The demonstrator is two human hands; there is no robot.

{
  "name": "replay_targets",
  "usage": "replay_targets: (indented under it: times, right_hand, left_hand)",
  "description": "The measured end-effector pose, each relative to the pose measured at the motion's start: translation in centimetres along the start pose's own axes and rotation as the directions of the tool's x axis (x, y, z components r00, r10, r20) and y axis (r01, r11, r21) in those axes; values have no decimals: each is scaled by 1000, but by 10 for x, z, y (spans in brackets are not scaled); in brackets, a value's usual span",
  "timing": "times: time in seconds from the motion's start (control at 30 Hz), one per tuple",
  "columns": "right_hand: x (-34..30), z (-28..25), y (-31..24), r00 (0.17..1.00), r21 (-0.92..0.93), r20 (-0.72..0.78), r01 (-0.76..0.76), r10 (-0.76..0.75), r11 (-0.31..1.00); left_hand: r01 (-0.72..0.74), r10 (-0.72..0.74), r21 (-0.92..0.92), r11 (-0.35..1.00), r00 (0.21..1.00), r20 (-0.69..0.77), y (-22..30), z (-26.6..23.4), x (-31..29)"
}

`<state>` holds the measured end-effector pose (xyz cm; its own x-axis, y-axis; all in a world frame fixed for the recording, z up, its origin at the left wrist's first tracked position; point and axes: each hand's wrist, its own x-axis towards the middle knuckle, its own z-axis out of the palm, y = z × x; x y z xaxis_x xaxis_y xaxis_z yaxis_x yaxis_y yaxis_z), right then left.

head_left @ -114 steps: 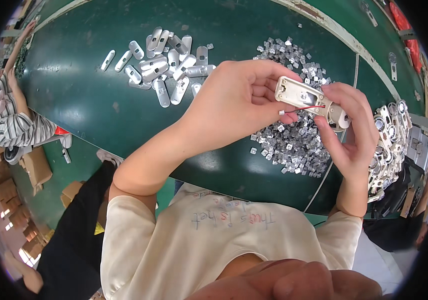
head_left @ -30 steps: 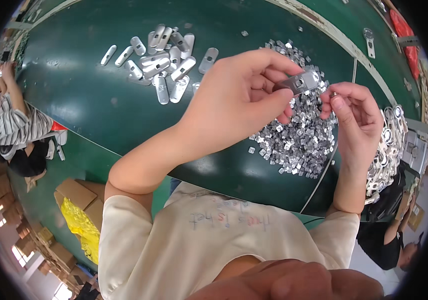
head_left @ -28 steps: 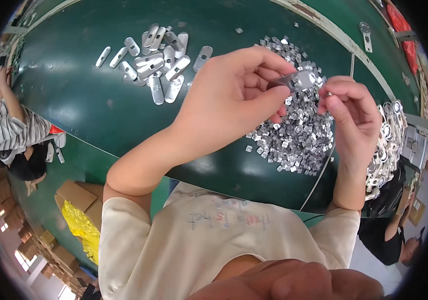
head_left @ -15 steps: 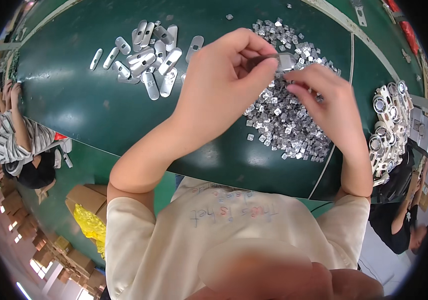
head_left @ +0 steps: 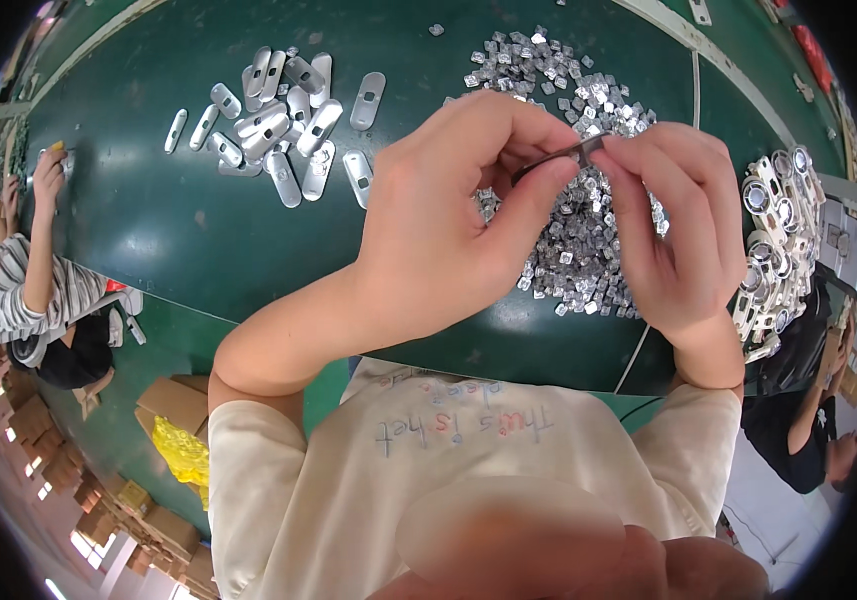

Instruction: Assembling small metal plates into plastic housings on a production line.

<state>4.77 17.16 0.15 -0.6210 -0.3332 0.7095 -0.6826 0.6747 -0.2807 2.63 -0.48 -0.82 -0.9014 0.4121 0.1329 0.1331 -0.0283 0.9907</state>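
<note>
the green table (head_left: 148, 215) spreads beneath everything being handled, its near edge curving past the wearer's cream shirt (head_left: 478, 420). taking the meeting point of the two hands as the clock's centre, a co-worker in a striped top (head_left: 10, 300) sits toward half past eight, one arm reaching up over the table. at 8 o'clock a cardboard box (head_left: 170, 398) is on the floor, with a yellow plastic bag (head_left: 180, 452) against it. at 4 o'clock lies a dense heap of white parts (head_left: 776, 250) with dark-centred rings.

the left grip (head_left: 463, 195) is closed, thumb and forefinger pinching a grey metal plate (head_left: 589, 146). the right grip (head_left: 683, 205) is closed too, its thumb and forefinger on the plate's 2 o'clock end; whether a smaller piece sits between those fingertips cannot be told. the plate is held above the table, seen nearly edge-on and tilted.

at 9 o'clock is a loose pile of silver oval plates (head_left: 273, 125), and one single oval plate (head_left: 368, 101) rests apart from it, nearer the left grip. smallest are the metal squares (head_left: 578, 265), heaped under and around both hands, with one stray square (head_left: 436, 30) out at 10 o'clock.
</note>
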Motion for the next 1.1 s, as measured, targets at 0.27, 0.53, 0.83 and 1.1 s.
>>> replay_targets:
  times: [0.27,0.53,0.83,1.1]
  right_hand:
    - [1,10,4,997,-33,-59,57,-59,998]
    - [-2,8,0,991,-122,-81,99,-109,988]
    - [-1,9,7,996,-56,-34,76,-78,996]
    - [-3,8,7,992,-133,-47,109,-116,985]
  left_hand:
    - [-218,219,117,969,976,10,-6,1,-3]
    - [-201,202,30,979,978,-52,-6,5,-5]
    - [-185,171,-80,979,972,-159,-10,13,-7]
    - [-174,176,36,984,983,-56,-8,6,-5]
